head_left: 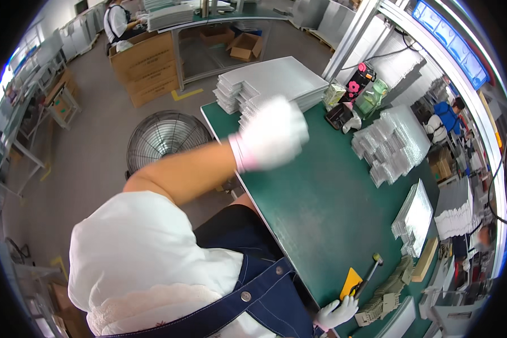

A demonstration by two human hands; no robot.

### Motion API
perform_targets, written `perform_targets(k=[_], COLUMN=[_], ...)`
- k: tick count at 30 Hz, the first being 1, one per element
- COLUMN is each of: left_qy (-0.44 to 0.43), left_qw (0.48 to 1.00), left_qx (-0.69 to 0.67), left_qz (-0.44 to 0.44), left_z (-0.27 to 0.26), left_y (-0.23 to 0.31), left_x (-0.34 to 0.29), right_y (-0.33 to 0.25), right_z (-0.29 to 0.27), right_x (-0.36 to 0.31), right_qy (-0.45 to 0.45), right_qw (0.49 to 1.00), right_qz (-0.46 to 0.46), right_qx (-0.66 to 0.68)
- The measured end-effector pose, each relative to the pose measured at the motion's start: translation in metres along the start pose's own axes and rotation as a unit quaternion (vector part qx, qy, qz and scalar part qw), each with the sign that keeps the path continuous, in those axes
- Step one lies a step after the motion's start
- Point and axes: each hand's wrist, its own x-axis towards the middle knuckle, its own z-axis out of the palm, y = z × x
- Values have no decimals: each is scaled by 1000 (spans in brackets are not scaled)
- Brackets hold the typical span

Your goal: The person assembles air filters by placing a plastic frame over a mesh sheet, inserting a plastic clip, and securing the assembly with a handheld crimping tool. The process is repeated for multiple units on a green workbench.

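My left hand (275,134), in a white glove with a pink cuff, is smeared by motion above the near side of a stack of silver, notched bubble-textured sheets (281,79). Its fingers cannot be made out. At the table's near right edge rests my white-gloved right hand (339,312), thumb and fingers apart. Its fingertips reach the lower end of a yellow-bladed scraper (351,283) and a dark-handled hammer-like tool (369,276). Whether they touch the handles cannot be told. Grey-beige notched pieces (386,296) lie in a row beside this hand.
The green table (315,208) carries another silver sheet stack (394,141) and a smaller one (416,217) on the right. Near the back sit a green container (372,98) and a black-and-pink item (359,79). A floor fan (166,141) stands left; another person (118,22) works beyond.
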Motion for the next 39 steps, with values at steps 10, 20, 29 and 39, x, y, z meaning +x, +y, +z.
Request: perform_targets(k=[10,20,29,39], left_qy=[-422,-279,-160,-535], left_qw=[843,829,923,797], left_qx=[28,-176,-307,-279], left_qz=[-331,-451,-168,-40], left_z=[31,-30,-18,73], left_y=[-258,-274,-32,112], left_x=[-30,5,-9,30], right_y=[-18,-14,-54,-82], right_z=[1,5,-7,57], right_x=[16,13,73,148], right_qy=[-73,-89,67,-359], right_qw=[994,991,960,926], right_qz=[74,94,223,-29], right_qx=[-34,-30,154,113])
